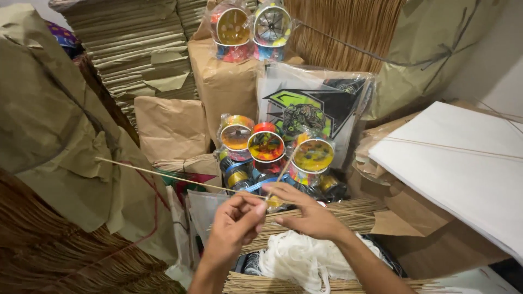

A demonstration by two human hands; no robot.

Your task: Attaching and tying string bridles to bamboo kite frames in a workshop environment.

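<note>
The left hand (pixel 235 222) pinches a thin bamboo stick (pixel 163 175) between thumb and fingertips, closed on the stick's near end. From this grip the stick's long axis runs up and to the left, rising slightly, with its free tip well apart from the hand, over the crumpled brown paper (pixel 60 136). The right hand (pixel 306 212) sits just beside the left, on its right, fingers curled around a second, shorter stick (pixel 283 173) that angles up and to the right from the grip. Whether the two sticks touch at the point between the hands cannot be told. Both hands are equally close to that meeting point; the left alone carries the long stick.

Directly below the hands lies a loose mass of white thread (pixel 299 261), resting over bundles of straight bamboo sticks (pixel 348 209) that lie crosswise.

Just beyond the grip stands a cluster of colourful thread spools (pixel 267 147) wrapped in clear plastic. Behind them leans a plastic-bagged kite with a green and black print (pixel 316 109), and on top of a brown paper parcel (pixel 223 81) sit two more spools (pixel 250 27).

To the right of the grip, a stack of white paper sheets (pixel 463 169) lies tilted. At the far left, folded brown sheets (pixel 131 49) are stacked high. Free working room is confined to the space immediately around the hands.
</note>
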